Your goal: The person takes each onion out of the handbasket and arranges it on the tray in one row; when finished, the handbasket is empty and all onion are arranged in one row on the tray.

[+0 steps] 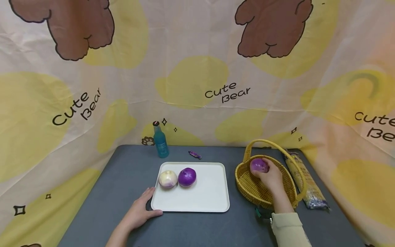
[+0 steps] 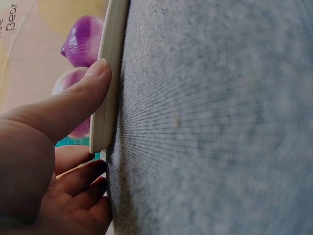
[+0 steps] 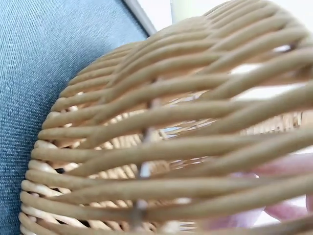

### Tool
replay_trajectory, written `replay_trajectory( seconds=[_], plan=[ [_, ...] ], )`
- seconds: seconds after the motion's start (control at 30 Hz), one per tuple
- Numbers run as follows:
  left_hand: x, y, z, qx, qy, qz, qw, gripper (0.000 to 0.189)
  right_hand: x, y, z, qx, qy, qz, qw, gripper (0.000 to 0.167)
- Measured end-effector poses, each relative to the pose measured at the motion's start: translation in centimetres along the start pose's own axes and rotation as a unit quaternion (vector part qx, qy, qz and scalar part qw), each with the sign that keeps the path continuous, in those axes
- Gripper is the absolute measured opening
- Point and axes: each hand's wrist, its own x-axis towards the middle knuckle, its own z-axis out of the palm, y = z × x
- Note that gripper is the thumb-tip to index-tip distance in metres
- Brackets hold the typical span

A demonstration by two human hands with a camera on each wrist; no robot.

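My left hand (image 1: 139, 211) rests at the near left corner of a white rectangular tray (image 1: 203, 199). Its thumb (image 2: 88, 90) lies against the tray's near edge, with the other fingers along the left side. On the tray sit a pale onion (image 1: 168, 179) and a purple onion (image 1: 187, 177), side by side. Over at the right, my right hand (image 1: 271, 175) reaches into a yellow wicker basket (image 1: 247, 187) and grips another purple onion (image 1: 258, 165) there. The basket's weave (image 3: 166, 117) fills most of the right wrist view and partly hides that hand.
A blue bottle (image 1: 161, 142) stands behind the tray, and a small purple wrapped candy (image 1: 195, 155) lies to its right. Beside the basket is a long plastic packet (image 1: 308, 185). The basket's handle (image 1: 285, 152) arches up over its opening. A printed cloth (image 1: 191, 120) hangs behind the table.
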Motion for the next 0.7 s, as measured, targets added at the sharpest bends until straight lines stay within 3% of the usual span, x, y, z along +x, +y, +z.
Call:
replay_trajectory(
  seconds=[0.4,0.7],
  plan=[
    [0.2,-0.4,0.1,0.0,0.002,0.0,1.0,0.109,-2.0,-1.5,-0.8,0.033,0.032,-0.022,0.9987,0.082],
    [0.1,-0.2,0.0,-0.003,0.001,-0.003,1.0,0.109,-3.2,-2.8,-1.1,0.025,0.043,-0.06,0.997,0.085]
  ],
)
